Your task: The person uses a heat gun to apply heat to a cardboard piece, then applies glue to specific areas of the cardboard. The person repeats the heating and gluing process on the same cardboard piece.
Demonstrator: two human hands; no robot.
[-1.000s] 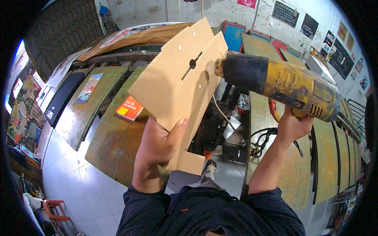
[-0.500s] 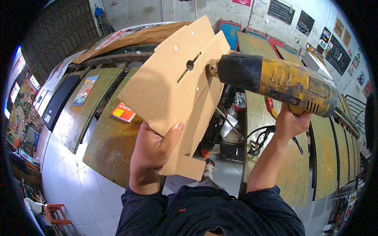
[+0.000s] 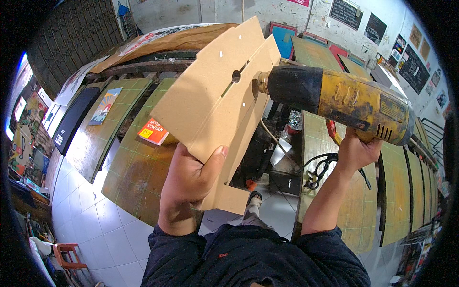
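My left hand (image 3: 196, 174) grips a folded piece of brown cardboard (image 3: 205, 103) by its lower edge, thumb on the face toward me. The cardboard is tilted, with fold lines, a dark round cutout with slits and a few small white spots. In my right hand (image 3: 359, 150) is a worn yellow and black heat gun (image 3: 349, 103), held by its handle. Its metal nozzle (image 3: 261, 82) points left at the cardboard, very close to the surface; whether it touches, I cannot tell. The fingers of both hands are partly hidden.
Greenish boards (image 3: 138, 165) line both sides, with gaps between them. An orange booklet (image 3: 153, 132) and a colourful picture (image 3: 105, 106) lie on the left ones. A black cable (image 3: 319, 172) hangs by the right board. A red stool (image 3: 69, 256) stands lower left on the tiled floor.
The cardboard has shifted slightly to the right in the picture, along with my left hand. The heat gun has moved a little right too, its nozzle still close to the cardboard.
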